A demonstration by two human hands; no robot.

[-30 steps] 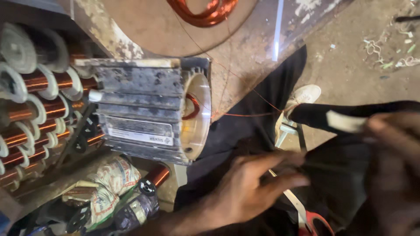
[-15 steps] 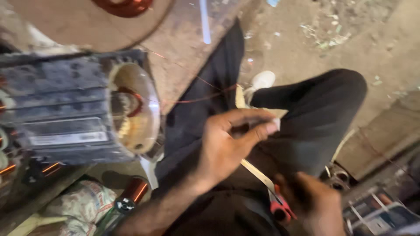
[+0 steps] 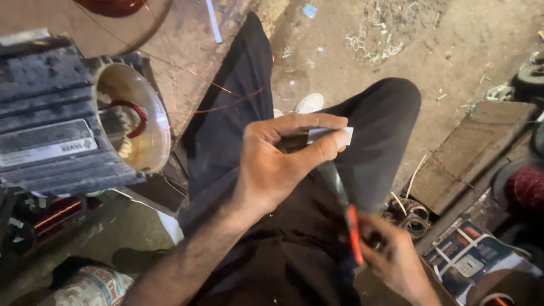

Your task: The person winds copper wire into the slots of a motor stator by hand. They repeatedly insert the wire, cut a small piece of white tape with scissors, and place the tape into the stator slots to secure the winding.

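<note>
Grey finned motor housing (image 3: 62, 119) lies on its side at left, open end toward the person, so the copper windings (image 3: 129, 116) inside face the work. Thin copper wire (image 3: 226, 90) runs from it across the black trousers (image 3: 238, 130); likely kept slack within reach. Left hand (image 3: 283, 161) sits over the lap, fingers curled, thumb and forefinger pinching a small white strip (image 3: 334, 135) flat and level, held out clear of the palm. Right hand (image 3: 394, 258) is lower right, closed round red-handled scissors (image 3: 348, 218), dark blades angled up toward the strip; looks lined up to cut it. Blade tips are blurred; contact unclear.
</note>
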